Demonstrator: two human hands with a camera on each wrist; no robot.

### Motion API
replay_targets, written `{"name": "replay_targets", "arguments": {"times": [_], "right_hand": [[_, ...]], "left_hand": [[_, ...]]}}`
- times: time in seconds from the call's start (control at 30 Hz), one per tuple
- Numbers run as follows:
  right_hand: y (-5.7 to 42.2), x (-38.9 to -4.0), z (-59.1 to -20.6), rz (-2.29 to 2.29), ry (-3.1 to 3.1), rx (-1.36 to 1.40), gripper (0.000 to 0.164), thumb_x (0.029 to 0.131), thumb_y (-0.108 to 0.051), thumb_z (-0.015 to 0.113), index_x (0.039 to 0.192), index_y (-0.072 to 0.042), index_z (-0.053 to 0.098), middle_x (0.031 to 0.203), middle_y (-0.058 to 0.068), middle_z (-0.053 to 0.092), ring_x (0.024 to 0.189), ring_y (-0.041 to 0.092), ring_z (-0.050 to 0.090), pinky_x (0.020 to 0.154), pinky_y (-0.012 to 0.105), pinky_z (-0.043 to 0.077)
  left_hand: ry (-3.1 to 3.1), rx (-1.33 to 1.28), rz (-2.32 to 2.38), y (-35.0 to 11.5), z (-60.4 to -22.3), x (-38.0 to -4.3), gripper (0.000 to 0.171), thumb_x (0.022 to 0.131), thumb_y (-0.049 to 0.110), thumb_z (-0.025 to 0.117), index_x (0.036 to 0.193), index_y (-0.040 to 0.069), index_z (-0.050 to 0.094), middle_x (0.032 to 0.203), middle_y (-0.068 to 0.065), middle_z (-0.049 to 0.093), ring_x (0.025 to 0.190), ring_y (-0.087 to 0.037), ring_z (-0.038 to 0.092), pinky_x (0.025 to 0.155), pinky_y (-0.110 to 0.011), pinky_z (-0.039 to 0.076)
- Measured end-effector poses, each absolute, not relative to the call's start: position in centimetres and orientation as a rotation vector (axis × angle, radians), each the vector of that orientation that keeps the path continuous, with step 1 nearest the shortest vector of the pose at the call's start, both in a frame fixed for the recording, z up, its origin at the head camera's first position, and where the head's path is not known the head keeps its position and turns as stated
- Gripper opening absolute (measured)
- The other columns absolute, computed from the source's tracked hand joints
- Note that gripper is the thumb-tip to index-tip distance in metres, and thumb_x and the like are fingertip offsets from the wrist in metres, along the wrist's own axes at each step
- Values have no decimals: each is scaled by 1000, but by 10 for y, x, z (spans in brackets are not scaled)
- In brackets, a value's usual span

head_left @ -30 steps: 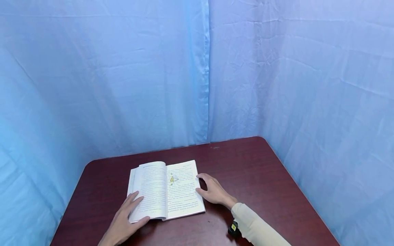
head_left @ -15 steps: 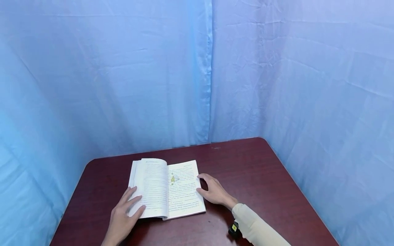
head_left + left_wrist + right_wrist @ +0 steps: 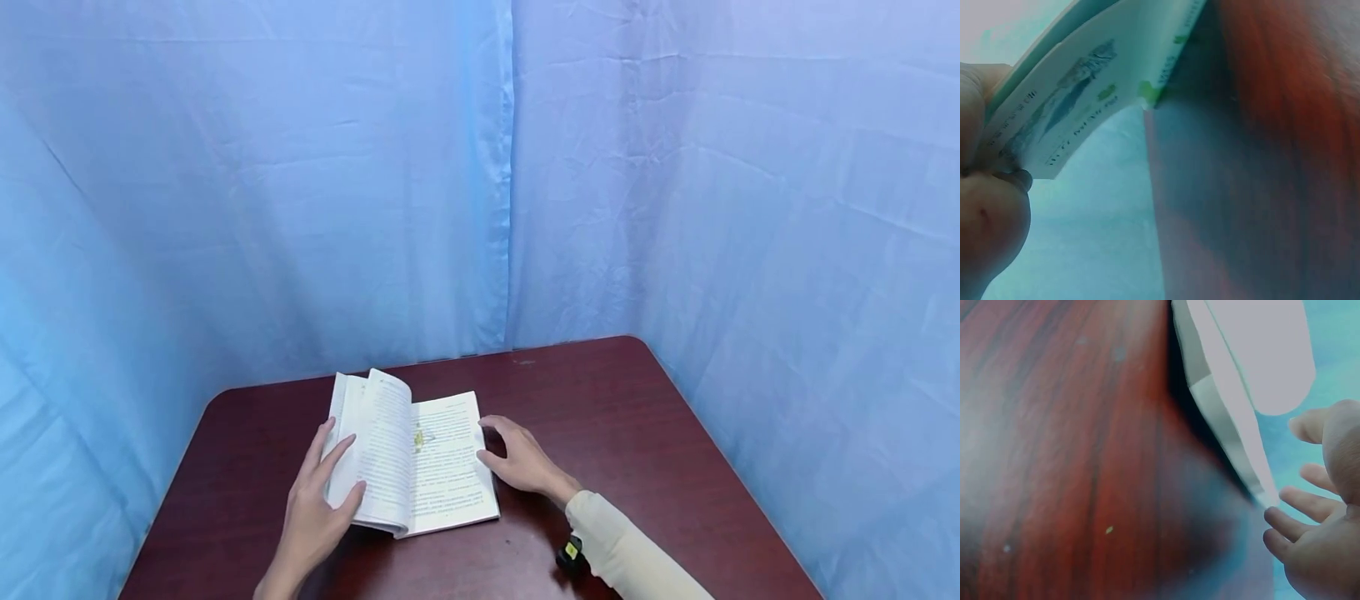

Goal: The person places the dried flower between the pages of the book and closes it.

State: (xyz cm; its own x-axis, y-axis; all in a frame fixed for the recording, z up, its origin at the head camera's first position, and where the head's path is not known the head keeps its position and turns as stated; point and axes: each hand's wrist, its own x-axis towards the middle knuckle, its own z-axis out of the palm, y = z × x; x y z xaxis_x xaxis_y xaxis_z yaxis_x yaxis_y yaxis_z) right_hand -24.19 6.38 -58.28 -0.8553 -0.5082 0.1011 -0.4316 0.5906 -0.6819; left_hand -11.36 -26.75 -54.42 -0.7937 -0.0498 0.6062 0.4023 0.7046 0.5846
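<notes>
An open book (image 3: 453, 479) with printed pages and a small yellow picture lies at the near middle of the table. My left hand (image 3: 311, 517) grips the book's left half, which tilts up from the table with its pages curving toward the spine. In the left wrist view, thumb and fingers pinch the outer edge of that half, and its cover (image 3: 1072, 103) shows a picture and green print. My right hand (image 3: 525, 462) is at the right edge of the book, thumb and fingers spread. The right wrist view shows those fingers (image 3: 1310, 503) loosely bent beside the page edges.
The dark red-brown wooden table (image 3: 600, 400) has rounded far corners. Blue curtains (image 3: 300, 208) hang close behind and at both sides of it. A small black device (image 3: 572, 554) with a yellow mark sits under the right wrist, by the pale sleeve (image 3: 630, 550).
My left hand has moved up and slightly right, raising the book's left half from nearly flat to tilted. The right hand has stayed about where it was.
</notes>
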Motion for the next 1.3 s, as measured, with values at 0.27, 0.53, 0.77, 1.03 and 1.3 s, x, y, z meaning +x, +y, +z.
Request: {"name": "replay_targets", "arguments": {"times": [0.27, 0.53, 0.77, 1.03, 1.3], "right_hand": [[50, -238, -565, -1205, 2680, -857, 57, 101, -37, 66, 150, -13, 52, 154, 4, 56, 146, 23, 51, 119, 50, 45], [21, -226, -548, -1512, 2369, -855, 61, 102, -40, 64, 155, -18, 44, 159, 9, 49, 145, 37, 51, 115, 54, 49], [6, -219, -538, -1619, 2240, -821, 61, 106, -41, 57, 160, -27, 32, 168, 2, 36, 150, 35, 46, 117, 48, 48], [8, -218, -535, -1709, 2124, -733, 61, 111, -44, 42, 165, -27, 21, 170, 8, 32, 152, 31, 44, 115, 49, 50], [15, -217, -538, -1681, 2243, -675, 58, 110, -48, 43, 162, -41, 20, 170, 5, 33, 149, 30, 48, 119, 53, 43]], "left_hand": [[-2316, -360, -1020, -252, -529, -123, 83, 66, -12, 82, 145, 4, 59, 164, -25, 38, 154, -38, 36, 119, -5, 25], [-2284, -477, -1037, -236, -520, -130, 89, 63, -16, 74, 147, 6, 57, 163, -25, 40, 150, -40, 42, 113, -3, 30], [-2264, -582, -1001, -216, -515, -134, 89, 63, -13, 78, 148, 6, 56, 162, -24, 41, 147, -36, 47, 113, -3, 31], [-2348, -723, -1004, -198, -524, -136, 98, 70, 13, 94, 155, 6, 46, 166, -20, 37, 147, -36, 47, 120, -6, 27], [-2534, -788, -1077, -191, -546, -126, 108, 75, 25, 95, 162, 7, 33, 167, -16, 38, 153, -33, 41, 122, -4, 19]]}}
